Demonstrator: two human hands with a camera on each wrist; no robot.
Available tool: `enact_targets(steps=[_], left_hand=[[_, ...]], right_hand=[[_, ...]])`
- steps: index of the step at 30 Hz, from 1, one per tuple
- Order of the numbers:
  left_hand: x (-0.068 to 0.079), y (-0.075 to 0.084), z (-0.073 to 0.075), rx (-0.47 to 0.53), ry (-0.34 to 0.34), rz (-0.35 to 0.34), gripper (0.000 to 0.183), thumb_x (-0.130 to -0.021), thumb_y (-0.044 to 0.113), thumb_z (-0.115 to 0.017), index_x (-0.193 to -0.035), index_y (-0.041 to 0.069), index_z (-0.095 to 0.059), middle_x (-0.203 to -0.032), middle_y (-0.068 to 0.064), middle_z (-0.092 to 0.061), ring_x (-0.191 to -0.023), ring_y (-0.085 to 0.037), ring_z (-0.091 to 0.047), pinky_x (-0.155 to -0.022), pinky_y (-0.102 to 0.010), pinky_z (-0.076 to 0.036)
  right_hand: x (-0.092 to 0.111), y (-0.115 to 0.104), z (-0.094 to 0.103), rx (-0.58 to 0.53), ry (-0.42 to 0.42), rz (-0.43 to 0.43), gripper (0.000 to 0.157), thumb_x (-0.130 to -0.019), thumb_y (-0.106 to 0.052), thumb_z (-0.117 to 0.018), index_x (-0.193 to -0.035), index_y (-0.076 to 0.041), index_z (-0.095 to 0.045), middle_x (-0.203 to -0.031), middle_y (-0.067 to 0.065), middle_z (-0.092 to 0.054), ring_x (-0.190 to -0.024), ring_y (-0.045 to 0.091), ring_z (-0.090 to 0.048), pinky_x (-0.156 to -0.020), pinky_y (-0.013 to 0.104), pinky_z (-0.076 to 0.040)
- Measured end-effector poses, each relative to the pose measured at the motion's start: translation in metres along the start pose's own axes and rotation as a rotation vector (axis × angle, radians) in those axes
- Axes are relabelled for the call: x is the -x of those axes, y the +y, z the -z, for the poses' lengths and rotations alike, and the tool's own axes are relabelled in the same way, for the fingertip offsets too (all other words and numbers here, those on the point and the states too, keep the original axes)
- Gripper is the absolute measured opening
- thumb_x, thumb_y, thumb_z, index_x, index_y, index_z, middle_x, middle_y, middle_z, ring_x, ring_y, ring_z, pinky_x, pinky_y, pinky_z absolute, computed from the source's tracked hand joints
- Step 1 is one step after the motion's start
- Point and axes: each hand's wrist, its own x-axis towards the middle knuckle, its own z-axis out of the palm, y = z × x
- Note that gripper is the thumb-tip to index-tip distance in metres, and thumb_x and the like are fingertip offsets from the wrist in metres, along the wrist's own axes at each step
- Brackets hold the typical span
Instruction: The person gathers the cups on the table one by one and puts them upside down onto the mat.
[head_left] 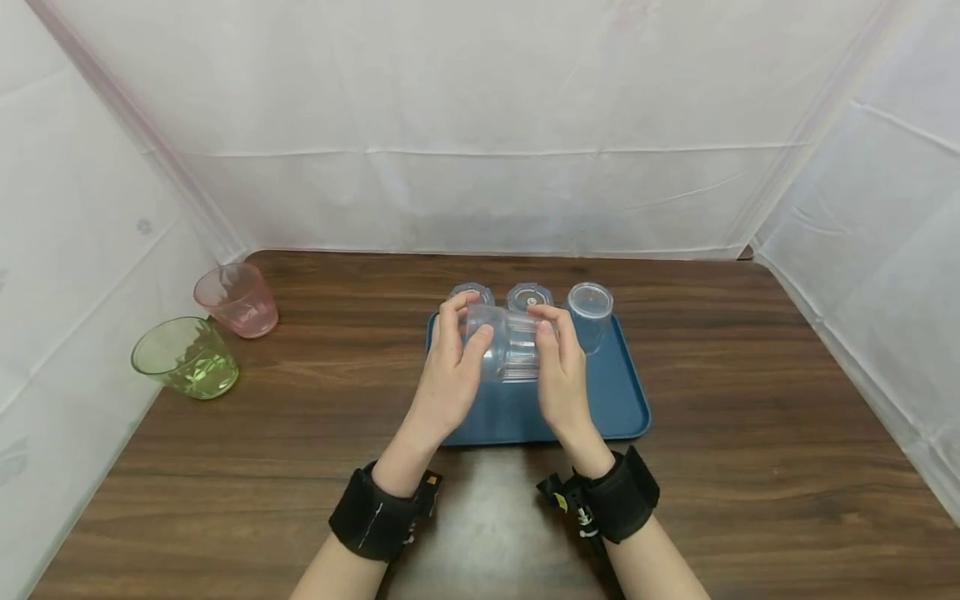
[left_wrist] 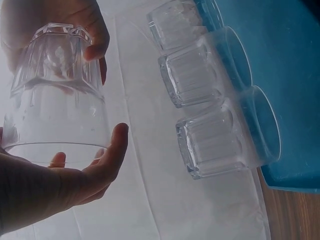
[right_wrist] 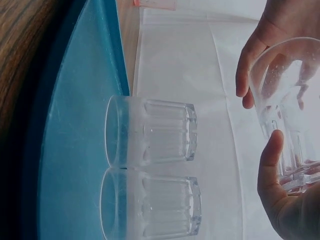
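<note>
A clear faceted drinking glass lies sideways in the air above a blue tray, held between both hands. My left hand grips the rim end, thumb on the near side. At the thick base end, my right hand grips with thumb and fingers around it. The left wrist view shows this glass tapering from its wide rim to the faceted base. Behind the hands, three similar clear glasses stand upside down in a row along the tray's far edge; they also show as glasses in the left wrist view.
To the left on the brown wooden table stand a pink tinted glass and a green tinted glass, close together. White sheeting hangs behind the table and along both sides.
</note>
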Motion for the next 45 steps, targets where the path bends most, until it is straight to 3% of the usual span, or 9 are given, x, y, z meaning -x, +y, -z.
enact_targets(steps=[6, 13, 25, 28, 32, 34, 40, 45], left_hand=[[0.0047, -0.0030, -0.0030, -0.022, -0.001, 0.004, 0.042, -0.097, 0.037, -0.036, -0.135, 0.021, -0.030, -0.137, -0.011, -0.030, -0.118, -0.027, -0.035, -0.087, -0.051, -0.039], [0.0052, -0.0043, -0.0049, -0.023, 0.005, -0.014, 0.044, -0.097, 0.043, -0.034, -0.135, 0.021, -0.030, -0.138, -0.012, -0.029, -0.123, -0.026, -0.033, -0.093, -0.051, -0.036], [0.0051, -0.0042, -0.0046, -0.044, -0.005, 0.020, 0.048, -0.096, 0.046, -0.034, -0.137, 0.023, -0.029, -0.138, -0.011, -0.030, -0.122, -0.024, -0.033, -0.093, -0.051, -0.036], [0.0047, -0.0045, -0.0050, -0.054, -0.003, 0.026, 0.048, -0.095, 0.048, -0.033, -0.136, 0.022, -0.029, -0.138, -0.011, -0.030, -0.123, -0.023, -0.033, -0.094, -0.050, -0.036], [0.0042, -0.0049, -0.0053, -0.066, 0.001, 0.027, 0.049, -0.095, 0.049, -0.033, -0.135, 0.021, -0.030, -0.137, -0.011, -0.031, -0.124, -0.022, -0.032, -0.095, -0.050, -0.035], [0.0040, -0.0049, -0.0054, -0.070, 0.001, 0.029, 0.049, -0.095, 0.050, -0.032, -0.135, 0.021, -0.030, -0.137, -0.011, -0.031, -0.124, -0.022, -0.032, -0.095, -0.050, -0.035], [0.0040, -0.0047, -0.0055, -0.076, -0.003, 0.033, 0.051, -0.095, 0.050, -0.033, -0.136, 0.021, -0.029, -0.138, -0.013, -0.031, -0.125, -0.024, -0.033, -0.095, -0.051, -0.035], [0.0045, -0.0048, -0.0049, -0.081, -0.015, 0.037, 0.053, -0.095, 0.050, -0.034, -0.137, 0.019, -0.028, -0.138, -0.015, -0.030, -0.126, -0.026, -0.032, -0.095, -0.052, -0.035]], right_hand=[[0.0051, 0.0018, 0.0029, 0.000, -0.004, 0.001, 0.038, -0.099, -0.032, -0.031, -0.120, -0.006, -0.049, -0.124, 0.011, -0.053, -0.110, 0.016, -0.047, -0.084, 0.043, -0.039], [0.0067, 0.0019, 0.0041, 0.011, -0.004, 0.018, 0.041, -0.099, -0.035, -0.028, -0.120, -0.006, -0.049, -0.121, 0.010, -0.054, -0.099, 0.018, -0.049, -0.074, 0.040, -0.039], [0.0060, 0.0031, 0.0044, 0.016, -0.014, 0.026, 0.039, -0.100, -0.032, -0.029, -0.121, -0.006, -0.049, -0.121, 0.013, -0.053, -0.099, 0.018, -0.047, -0.076, 0.040, -0.038], [0.0054, 0.0037, 0.0049, 0.025, -0.022, 0.008, 0.037, -0.100, -0.030, -0.030, -0.121, -0.008, -0.049, -0.107, 0.013, -0.055, -0.083, 0.018, -0.046, -0.066, 0.036, -0.035], [0.0048, 0.0036, 0.0058, 0.045, -0.031, -0.011, 0.035, -0.100, -0.029, -0.030, -0.122, -0.011, -0.050, -0.083, 0.012, -0.048, -0.062, 0.020, -0.034, -0.054, 0.035, -0.027], [0.0046, 0.0036, 0.0063, 0.049, -0.033, -0.013, 0.035, -0.100, -0.029, -0.030, -0.122, -0.011, -0.050, -0.081, 0.012, -0.047, -0.059, 0.020, -0.032, -0.052, 0.034, -0.026], [0.0043, 0.0043, 0.0072, 0.042, -0.034, -0.018, 0.034, -0.099, -0.030, -0.031, -0.121, -0.011, -0.050, -0.097, 0.008, -0.055, -0.061, 0.019, -0.035, -0.052, 0.034, -0.029], [0.0042, 0.0035, 0.0075, 0.053, -0.044, -0.047, 0.032, -0.099, -0.023, -0.032, -0.123, -0.009, -0.049, -0.067, 0.006, -0.042, -0.051, 0.016, -0.031, -0.048, 0.031, -0.026]])
